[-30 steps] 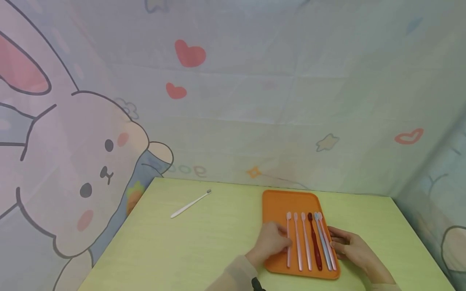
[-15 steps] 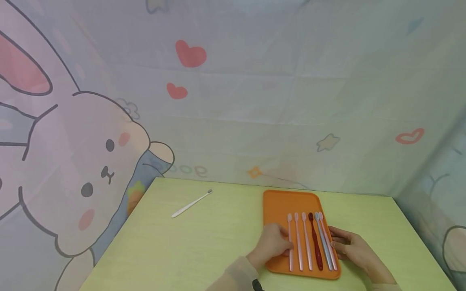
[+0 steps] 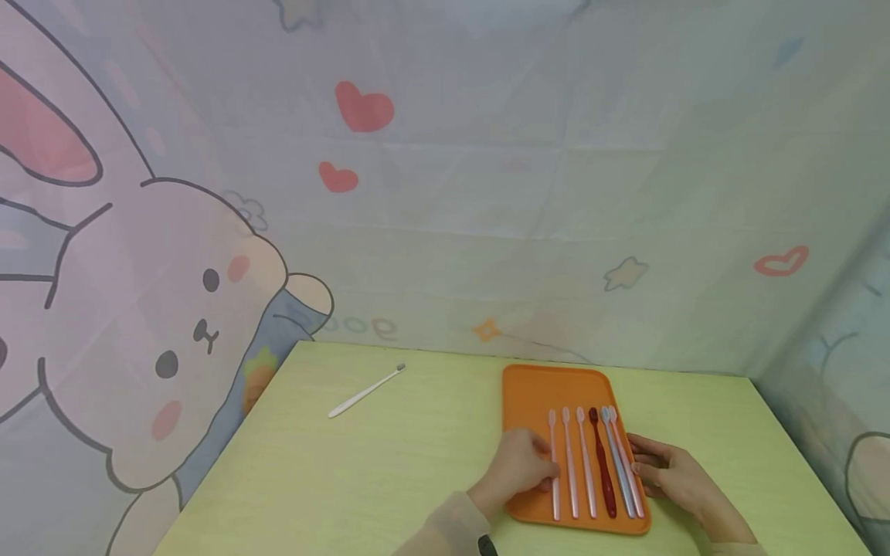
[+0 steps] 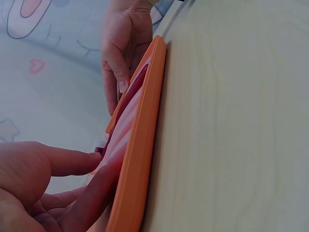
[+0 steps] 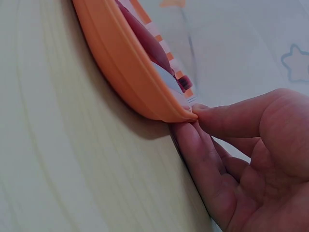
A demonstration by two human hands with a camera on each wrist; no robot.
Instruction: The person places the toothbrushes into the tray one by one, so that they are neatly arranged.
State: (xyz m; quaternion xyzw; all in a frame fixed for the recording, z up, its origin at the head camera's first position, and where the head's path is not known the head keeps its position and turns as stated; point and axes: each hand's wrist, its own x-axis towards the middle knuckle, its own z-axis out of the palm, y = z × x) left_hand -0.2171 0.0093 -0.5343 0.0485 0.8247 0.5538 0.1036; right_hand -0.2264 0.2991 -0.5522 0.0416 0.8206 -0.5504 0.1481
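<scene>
An orange tray (image 3: 552,382) lies on the table with several toothbrushes side by side, bristle heads toward the back. My left hand (image 3: 516,467) reaches over the tray's left side and pinches the leftmost pale pink toothbrush (image 3: 555,503) midway along its handle. More pink ones follow to its right, then a dark red toothbrush (image 3: 603,471) and a blue-grey toothbrush (image 3: 621,469) close against a pink one at the right edge. My right hand (image 3: 681,480) grips the tray's right rim, thumb on top and fingers beneath in the right wrist view.
A white toothbrush (image 3: 365,391) with a dark bristle head lies apart at the table's back left. Behind the pale yellow-green table (image 3: 348,479) hangs a cloth backdrop (image 3: 452,208) printed with a rabbit and hearts.
The leftmost pink toothbrush has shifted slightly toward the front edge of the tray in my left hand, its handle end now level with its neighbours. My right hand keeps its place on the rim.
</scene>
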